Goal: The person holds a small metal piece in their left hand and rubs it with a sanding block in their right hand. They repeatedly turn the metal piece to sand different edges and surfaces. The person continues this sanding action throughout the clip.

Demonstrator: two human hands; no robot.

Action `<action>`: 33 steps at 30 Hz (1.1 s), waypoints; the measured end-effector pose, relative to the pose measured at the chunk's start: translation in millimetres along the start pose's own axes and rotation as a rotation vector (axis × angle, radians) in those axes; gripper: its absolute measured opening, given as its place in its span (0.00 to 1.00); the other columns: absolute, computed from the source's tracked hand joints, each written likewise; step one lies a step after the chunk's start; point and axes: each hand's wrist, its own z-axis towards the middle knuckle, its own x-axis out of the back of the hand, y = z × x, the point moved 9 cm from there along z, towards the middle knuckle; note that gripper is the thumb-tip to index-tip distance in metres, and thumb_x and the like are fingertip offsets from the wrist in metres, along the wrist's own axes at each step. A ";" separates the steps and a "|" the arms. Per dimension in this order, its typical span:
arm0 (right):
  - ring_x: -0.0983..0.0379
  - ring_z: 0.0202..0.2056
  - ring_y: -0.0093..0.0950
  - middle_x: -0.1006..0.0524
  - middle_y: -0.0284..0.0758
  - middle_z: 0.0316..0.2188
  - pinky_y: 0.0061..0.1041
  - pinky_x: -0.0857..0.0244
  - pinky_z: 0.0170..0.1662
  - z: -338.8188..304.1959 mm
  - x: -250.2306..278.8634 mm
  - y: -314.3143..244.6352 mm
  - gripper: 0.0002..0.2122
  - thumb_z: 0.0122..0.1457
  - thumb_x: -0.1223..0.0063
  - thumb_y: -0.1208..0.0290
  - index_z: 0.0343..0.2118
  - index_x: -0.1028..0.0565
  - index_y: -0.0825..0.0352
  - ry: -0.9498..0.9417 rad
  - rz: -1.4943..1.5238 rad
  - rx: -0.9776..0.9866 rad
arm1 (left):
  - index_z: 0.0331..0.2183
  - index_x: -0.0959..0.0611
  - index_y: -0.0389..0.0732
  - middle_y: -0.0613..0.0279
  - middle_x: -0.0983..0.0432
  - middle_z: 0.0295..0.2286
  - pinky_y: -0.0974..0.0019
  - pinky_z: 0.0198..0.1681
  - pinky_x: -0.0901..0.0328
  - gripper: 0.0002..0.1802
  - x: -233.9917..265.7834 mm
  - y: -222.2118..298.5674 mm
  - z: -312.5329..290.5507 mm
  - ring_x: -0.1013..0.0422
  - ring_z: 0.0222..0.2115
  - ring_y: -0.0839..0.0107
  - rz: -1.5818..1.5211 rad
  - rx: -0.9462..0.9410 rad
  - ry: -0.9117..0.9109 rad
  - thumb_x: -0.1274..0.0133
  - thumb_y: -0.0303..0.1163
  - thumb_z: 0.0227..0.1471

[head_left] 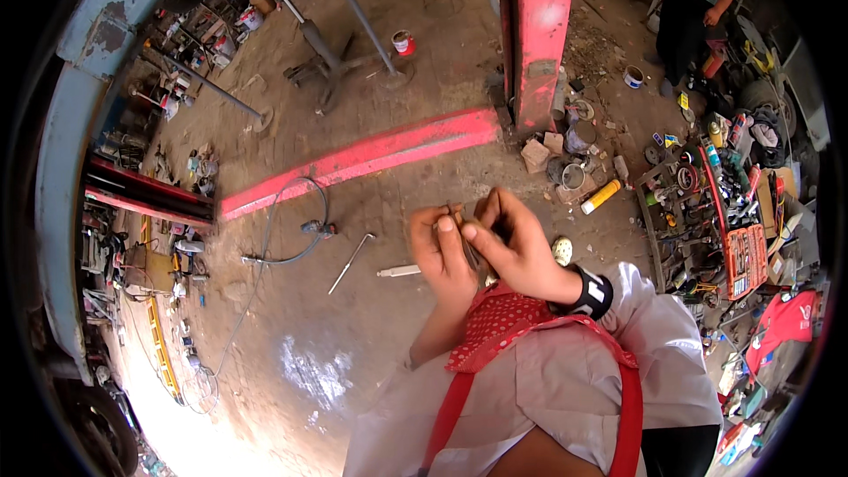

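Note:
Close together in front of my body, my left hand (pixel 439 252) and my right hand (pixel 519 250) are both closed. Thumbs and fingertips pinch a small, dark brownish piece (pixel 457 211), mostly hidden by the fingers; its kind does not show. Just beneath the hands hangs a red polka-dot apron (pixel 503 322) with red straps. A black band (pixel 594 291) circles my right wrist. On the floor left of my hands lies a long thin metal bar with a bent end (pixel 352 263). A flat, pale metal tool (pixel 397 271) is partly covered by my left hand.
A pink beam (pixel 362 162) crosses the floor ahead, meeting an upright pink post (pixel 541 35). An air tool (pixel 318 228) with a hose lies at left. A yellow tube (pixel 601 197) and a red tool case (pixel 746 262) are at right. Another person (pixel 698 0) stands far right.

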 end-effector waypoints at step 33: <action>0.40 0.21 0.19 0.35 0.32 0.19 0.20 0.45 0.24 15.3 -5.9 -0.6 0.10 0.57 0.46 0.74 0.26 0.36 0.69 0.026 0.011 -0.018 | 0.35 0.31 0.33 0.61 0.36 0.30 0.70 0.35 0.41 0.11 -0.3 0.0 5.9 0.38 0.30 0.74 -0.029 0.026 0.023 0.62 0.32 0.61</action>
